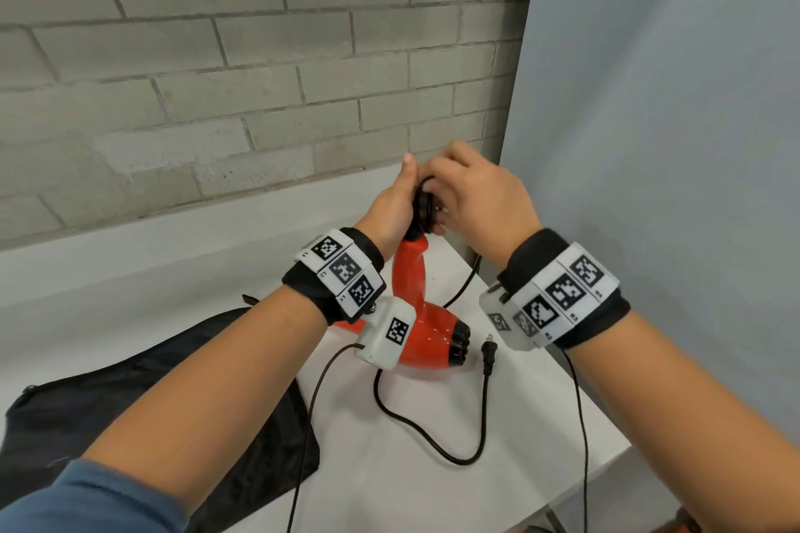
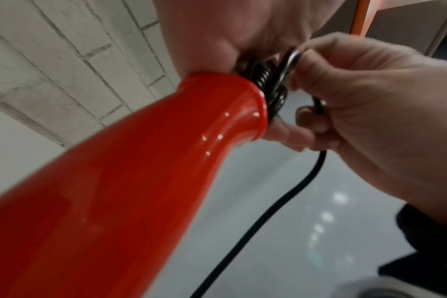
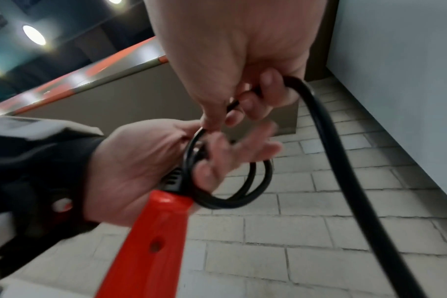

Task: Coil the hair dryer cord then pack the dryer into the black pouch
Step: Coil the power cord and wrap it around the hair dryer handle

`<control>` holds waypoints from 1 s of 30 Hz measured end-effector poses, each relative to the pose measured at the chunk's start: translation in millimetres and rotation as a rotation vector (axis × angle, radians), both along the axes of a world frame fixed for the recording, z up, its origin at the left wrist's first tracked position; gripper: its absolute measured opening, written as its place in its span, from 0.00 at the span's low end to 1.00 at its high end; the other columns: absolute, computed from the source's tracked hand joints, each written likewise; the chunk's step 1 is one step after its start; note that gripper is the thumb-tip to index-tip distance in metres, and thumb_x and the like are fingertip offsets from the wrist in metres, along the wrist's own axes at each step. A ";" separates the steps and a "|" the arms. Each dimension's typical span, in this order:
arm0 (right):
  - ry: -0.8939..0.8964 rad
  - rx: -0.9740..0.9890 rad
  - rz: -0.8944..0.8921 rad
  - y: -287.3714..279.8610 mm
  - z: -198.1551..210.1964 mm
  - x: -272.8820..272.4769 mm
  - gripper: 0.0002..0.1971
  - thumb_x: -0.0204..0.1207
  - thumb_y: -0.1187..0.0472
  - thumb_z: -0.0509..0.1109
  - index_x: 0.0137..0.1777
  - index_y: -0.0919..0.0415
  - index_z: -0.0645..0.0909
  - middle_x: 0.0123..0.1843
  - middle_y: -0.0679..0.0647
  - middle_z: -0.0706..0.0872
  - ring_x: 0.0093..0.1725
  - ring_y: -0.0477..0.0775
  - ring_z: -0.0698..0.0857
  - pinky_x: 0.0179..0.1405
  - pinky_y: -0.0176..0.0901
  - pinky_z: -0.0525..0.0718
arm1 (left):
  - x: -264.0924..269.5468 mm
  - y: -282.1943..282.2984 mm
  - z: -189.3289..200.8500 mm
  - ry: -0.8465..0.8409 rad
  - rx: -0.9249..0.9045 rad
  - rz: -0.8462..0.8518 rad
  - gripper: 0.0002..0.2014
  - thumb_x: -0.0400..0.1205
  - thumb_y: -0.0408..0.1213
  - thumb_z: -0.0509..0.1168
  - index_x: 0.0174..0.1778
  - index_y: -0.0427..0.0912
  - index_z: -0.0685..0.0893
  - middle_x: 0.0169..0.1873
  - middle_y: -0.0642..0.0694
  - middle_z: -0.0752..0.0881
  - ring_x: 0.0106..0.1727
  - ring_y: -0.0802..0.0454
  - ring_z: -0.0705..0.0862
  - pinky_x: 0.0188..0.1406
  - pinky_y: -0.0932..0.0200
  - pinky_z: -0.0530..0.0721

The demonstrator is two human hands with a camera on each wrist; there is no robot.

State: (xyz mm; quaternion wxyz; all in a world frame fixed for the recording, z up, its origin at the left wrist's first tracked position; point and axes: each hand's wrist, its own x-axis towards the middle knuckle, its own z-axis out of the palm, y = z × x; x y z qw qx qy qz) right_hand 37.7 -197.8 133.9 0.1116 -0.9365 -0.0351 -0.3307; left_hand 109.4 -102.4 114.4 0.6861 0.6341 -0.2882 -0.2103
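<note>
The red hair dryer (image 1: 426, 342) lies on the white table (image 1: 411, 489), its handle pointing up and away. At the handle's end my left hand (image 1: 400, 199) holds small loops of the black cord (image 3: 242, 199) against the black cord collar. My right hand (image 1: 450, 186) is right beside it and pinches the cord (image 3: 253, 92) between thumb and fingers. The rest of the cord (image 1: 433, 441) trails down past the handle and snakes over the table. It ends in the plug (image 1: 488, 353), which lies beside the dryer's rear grille. The black pouch (image 1: 151, 402) lies flat at the lower left.
A grey brick wall (image 1: 216, 56) stands behind the table and a pale blue panel (image 1: 649, 100) closes the right side. The table's right edge (image 1: 606, 424) runs close under my right forearm. Thin black cables (image 1: 311, 424) hang from both wrist cameras.
</note>
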 end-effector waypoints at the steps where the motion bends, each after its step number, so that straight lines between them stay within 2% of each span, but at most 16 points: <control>1: 0.034 0.063 -0.023 -2.6 4.5 5.2 0.08 0.79 0.59 0.62 0.52 0.60 0.79 0.49 0.56 0.80 0.39 0.55 0.79 0.33 0.48 0.77 | 0.6 0.7 0.5 0.006 -0.005 -0.053 0.32 0.85 0.54 0.35 0.35 0.42 0.80 0.20 0.48 0.84 0.22 0.55 0.81 0.25 0.62 0.81; 3: 0.145 0.185 -0.068 -10.3 10.1 14.6 0.09 0.79 0.57 0.62 0.46 0.62 0.78 0.41 0.56 0.80 0.38 0.53 0.79 0.36 0.48 0.77 | 3.7 2.8 2.1 -0.001 0.018 -0.113 0.31 0.85 0.52 0.37 0.34 0.40 0.80 0.16 0.49 0.83 0.14 0.58 0.74 0.17 0.67 0.72; 4: 0.210 0.252 -0.062 -15.1 10.3 19.8 0.10 0.79 0.56 0.61 0.41 0.61 0.77 0.34 0.54 0.80 0.34 0.50 0.79 0.34 0.44 0.77 | 5.8 4.8 3.5 0.003 0.035 -0.122 0.30 0.86 0.51 0.39 0.34 0.39 0.81 0.15 0.49 0.81 0.12 0.59 0.70 0.15 0.68 0.69; 5: 0.269 0.323 -0.030 -18.9 9.7 23.8 0.13 0.80 0.55 0.61 0.35 0.59 0.75 0.29 0.52 0.78 0.28 0.42 0.78 0.29 0.37 0.75 | 8.2 7.0 4.3 0.018 0.043 -0.133 0.30 0.86 0.50 0.41 0.33 0.38 0.81 0.13 0.50 0.79 0.11 0.60 0.67 0.13 0.68 0.67; 7: 0.340 0.468 0.075 -23.6 6.0 28.2 0.16 0.81 0.58 0.61 0.30 0.55 0.73 0.25 0.49 0.74 0.20 0.37 0.76 0.22 0.28 0.70 | 12.2 10.7 5.5 0.054 0.038 -0.150 0.29 0.86 0.48 0.45 0.30 0.36 0.81 0.11 0.53 0.73 0.10 0.61 0.63 0.12 0.69 0.65; 10: 0.360 0.658 0.228 -26.0 -3.3 25.6 0.16 0.83 0.61 0.56 0.33 0.56 0.74 0.26 0.48 0.71 0.18 0.36 0.71 0.23 0.27 0.69 | 15.6 14.0 6.4 0.118 0.021 -0.154 0.26 0.86 0.47 0.46 0.30 0.36 0.79 0.10 0.54 0.70 0.10 0.61 0.61 0.12 0.69 0.64; 13: 0.407 0.760 0.307 -28.2 -11.7 20.9 0.15 0.85 0.61 0.50 0.44 0.64 0.76 0.28 0.50 0.68 0.18 0.36 0.70 0.18 0.22 0.68 | 19.3 16.4 6.3 0.157 0.021 -0.166 0.25 0.86 0.46 0.46 0.31 0.36 0.79 0.10 0.54 0.69 0.11 0.61 0.62 0.13 0.69 0.64; 15: 0.448 0.822 0.345 -31.3 -14.1 18.5 0.13 0.85 0.60 0.50 0.48 0.65 0.74 0.29 0.52 0.66 0.19 0.37 0.68 0.17 0.24 0.65 | 20.9 17.4 6.2 0.147 0.027 -0.180 0.24 0.86 0.46 0.47 0.33 0.35 0.80 0.12 0.54 0.71 0.12 0.62 0.64 0.14 0.69 0.66; 18: 0.460 0.851 0.380 -33.1 -16.2 17.3 0.12 0.84 0.63 0.53 0.39 0.57 0.71 0.28 0.50 0.66 0.20 0.37 0.66 0.16 0.25 0.63 | 24.0 19.7 4.8 0.132 0.030 -0.200 0.22 0.86 0.44 0.49 0.36 0.35 0.81 0.15 0.54 0.77 0.15 0.62 0.71 0.17 0.71 0.72; 20: 0.432 0.828 0.360 -32.1 -18.3 19.2 0.13 0.84 0.65 0.54 0.37 0.56 0.70 0.27 0.49 0.67 0.19 0.37 0.66 0.18 0.26 0.65 | 25.3 21.1 4.0 0.143 0.033 -0.224 0.22 0.86 0.43 0.49 0.37 0.34 0.82 0.17 0.54 0.79 0.15 0.62 0.72 0.18 0.71 0.73; 22: 0.383 0.742 0.317 -30.0 -18.5 21.7 0.12 0.83 0.65 0.56 0.37 0.55 0.71 0.29 0.50 0.71 0.21 0.38 0.68 0.24 0.30 0.66 | 25.4 21.4 4.1 0.169 0.026 -0.247 0.22 0.86 0.43 0.48 0.37 0.34 0.81 0.15 0.54 0.76 0.12 0.62 0.66 0.18 0.70 0.71; 24: 0.338 0.702 0.310 -26.6 -15.4 23.2 0.12 0.82 0.67 0.57 0.37 0.56 0.73 0.30 0.49 0.75 0.24 0.37 0.71 0.28 0.27 0.68 | 24.8 21.0 5.0 0.159 0.030 -0.262 0.22 0.86 0.43 0.47 0.35 0.35 0.79 0.12 0.54 0.70 0.11 0.62 0.61 0.17 0.69 0.69; 27: 0.276 0.748 0.329 -21.4 -12.8 23.7 0.15 0.82 0.70 0.57 0.34 0.56 0.73 0.21 0.40 0.77 0.20 0.35 0.74 0.23 0.24 0.71 | 26.2 21.6 5.5 0.125 0.031 -0.253 0.20 0.86 0.41 0.49 0.32 0.38 0.76 0.09 0.57 0.64 0.10 0.63 0.59 0.15 0.69 0.67; 30: 0.259 0.881 0.274 -16.3 -25.6 22.2 0.17 0.85 0.63 0.52 0.35 0.54 0.73 0.17 0.38 0.76 0.17 0.37 0.71 0.18 0.23 0.67 | 29.6 22.1 4.5 0.174 -0.009 -0.237 0.19 0.86 0.41 0.49 0.32 0.39 0.75 0.09 0.56 0.64 0.10 0.63 0.59 0.15 0.69 0.67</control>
